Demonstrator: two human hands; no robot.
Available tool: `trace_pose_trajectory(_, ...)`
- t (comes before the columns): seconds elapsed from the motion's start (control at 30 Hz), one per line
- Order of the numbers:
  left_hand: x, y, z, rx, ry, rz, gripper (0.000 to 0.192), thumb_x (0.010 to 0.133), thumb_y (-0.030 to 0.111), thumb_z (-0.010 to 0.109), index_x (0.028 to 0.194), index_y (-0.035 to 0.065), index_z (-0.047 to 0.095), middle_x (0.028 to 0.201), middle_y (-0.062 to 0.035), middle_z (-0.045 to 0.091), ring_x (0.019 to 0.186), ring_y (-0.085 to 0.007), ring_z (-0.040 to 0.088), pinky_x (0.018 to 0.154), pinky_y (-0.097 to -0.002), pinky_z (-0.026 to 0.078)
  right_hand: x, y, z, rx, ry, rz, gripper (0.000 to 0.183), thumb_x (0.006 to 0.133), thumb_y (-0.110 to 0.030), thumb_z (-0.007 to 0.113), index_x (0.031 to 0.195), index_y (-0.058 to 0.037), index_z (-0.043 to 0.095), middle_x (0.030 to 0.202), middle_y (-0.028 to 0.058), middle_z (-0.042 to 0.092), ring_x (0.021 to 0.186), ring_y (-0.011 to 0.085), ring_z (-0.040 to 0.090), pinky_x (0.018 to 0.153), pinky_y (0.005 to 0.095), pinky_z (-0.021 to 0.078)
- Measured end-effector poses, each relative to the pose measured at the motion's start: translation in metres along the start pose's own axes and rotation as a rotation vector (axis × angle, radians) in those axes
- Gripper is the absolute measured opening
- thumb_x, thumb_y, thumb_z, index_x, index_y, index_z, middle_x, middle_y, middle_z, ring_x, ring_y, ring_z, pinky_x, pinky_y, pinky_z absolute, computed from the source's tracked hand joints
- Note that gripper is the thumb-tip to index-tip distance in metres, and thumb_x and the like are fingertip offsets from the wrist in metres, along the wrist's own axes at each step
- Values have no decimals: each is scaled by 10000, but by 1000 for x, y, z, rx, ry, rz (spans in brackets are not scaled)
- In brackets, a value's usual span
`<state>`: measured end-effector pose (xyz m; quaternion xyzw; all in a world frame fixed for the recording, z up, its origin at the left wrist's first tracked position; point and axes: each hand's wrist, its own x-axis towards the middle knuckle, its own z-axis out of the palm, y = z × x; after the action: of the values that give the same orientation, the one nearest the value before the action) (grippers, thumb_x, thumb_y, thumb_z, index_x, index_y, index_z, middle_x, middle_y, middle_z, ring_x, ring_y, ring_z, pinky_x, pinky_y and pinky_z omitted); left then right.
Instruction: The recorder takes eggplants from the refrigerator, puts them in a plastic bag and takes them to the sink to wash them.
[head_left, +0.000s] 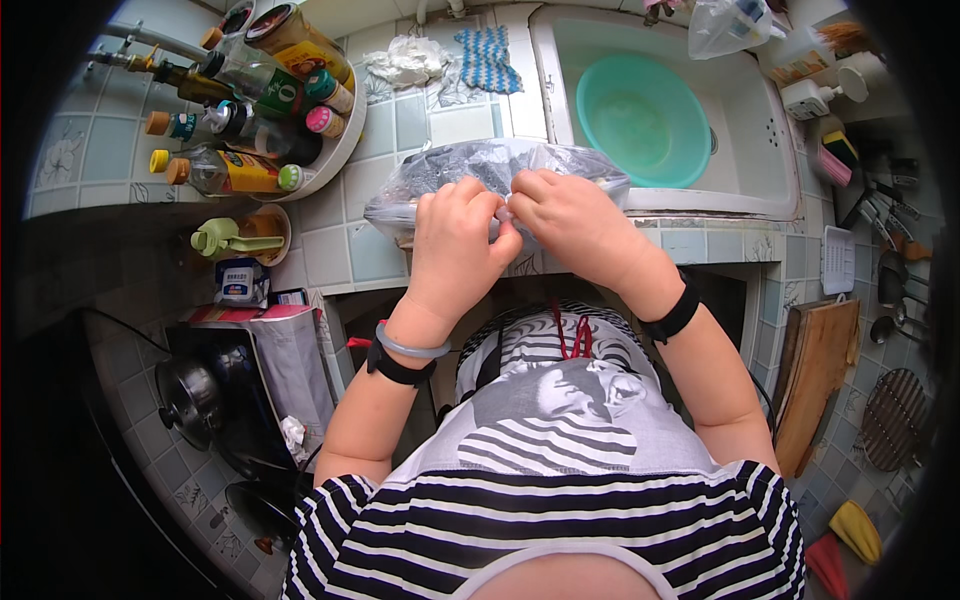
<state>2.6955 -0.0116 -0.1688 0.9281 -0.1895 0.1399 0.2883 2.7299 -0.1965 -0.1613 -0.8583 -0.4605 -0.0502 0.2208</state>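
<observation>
A clear plastic bag (480, 161) lies on the tiled counter just in front of me, with dark contents that I cannot make out. My left hand (461, 232) and my right hand (559, 217) meet above its near side. Between their fingertips they pinch a small, gathered, whitish bit of plastic, seemingly part of the bag. The fingers of both hands are curled in, and they cover the middle of the bag.
At the right, a green plastic basin (645, 120) stands in the white sink (757, 142). A blue-and-white knitted cloth (487, 60) and crumpled tissue (409, 60) lie behind the bag. A round white tray (349, 142) of bottles is at the left, a wooden cutting board (814, 375) at the right.
</observation>
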Motion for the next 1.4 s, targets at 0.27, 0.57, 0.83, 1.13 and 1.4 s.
trace_pose_trajectory(0.27, -4, 0, 9, -374, -86, -382, 143, 824, 106, 665, 841, -25, 607, 823, -95, 579, 682, -184, 571, 626, -296, 480, -10, -15, 12, 250, 168, 397, 75, 847, -100, 642, 883, -37, 623, 907, 113, 576, 885, 307, 604, 750, 399, 513)
trace_pose_trajectory(0.57, 3, 3, 1, -51, -87, -69, 101, 808, 68, 650, 861, -3, 602, 846, -118, 598, 709, -279, 604, 639, -367, 497, -18, -6, 21, 208, 153, 289, 111, 780, -21, 640, 878, -23, 587, 906, 119, 561, 887, 324, 585, 750, 415, 512)
trace_pose_trajectory(0.83, -4, -2, 10, -212, -166, -203, 79, 825, 56, 622, 872, -3, 600, 787, -107, 589, 672, -247, 582, 618, -351, 478, -20, -9, 17, 128, 134, 204, 150, 712, -11, 620, 839, -32, 545, 889, 108, 529, 851, 310, 569, 733, 404, 513)
trace_pose_trajectory(1.13, -7, -7, 16, -858, -158, -711, 116, 906, 97, 632, 852, -6, 624, 756, 35, 588, 684, -23, 496, 607, -210, 428, -16, -10, 9, 373, 297, 322, 116, 792, -55, 668, 891, -50, 609, 860, 105, 570, 817, 303, 605, 712, 401, 515)
trace_pose_trajectory(1.4, -10, -15, 19, -942, -239, -822, 87, 919, 84, 629, 881, 6, 642, 815, 27, 623, 738, -28, 538, 665, -186, 443, -12, -16, 12, 8, 103, 163, 110, 760, -62, 650, 867, -57, 625, 841, 89, 581, 786, 266, 622, 683, 362, 544)
